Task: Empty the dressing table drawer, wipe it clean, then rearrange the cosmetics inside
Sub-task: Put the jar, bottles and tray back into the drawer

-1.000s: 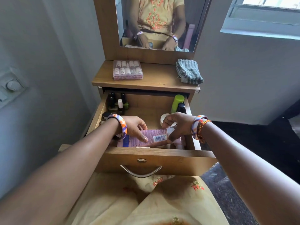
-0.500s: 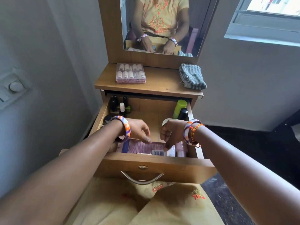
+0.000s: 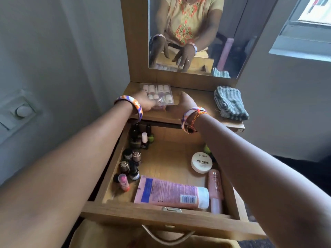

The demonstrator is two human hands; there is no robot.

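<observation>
We had one head-worn wide-angle view, looking forward and steeply down, close over the open drawer [image 3: 161,210] at lower centre, with the mirror [image 3: 193,33] filling the upper centre.

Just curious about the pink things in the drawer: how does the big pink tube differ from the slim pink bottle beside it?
The pink tube is wide and flat, lying across the drawer's front; the slim pink bottle is narrow and round, lying front to back along the right wall. The tube has a white cap and barcode; the bottle shows neither. Both lie flat in the drawer, side by side.
</observation>
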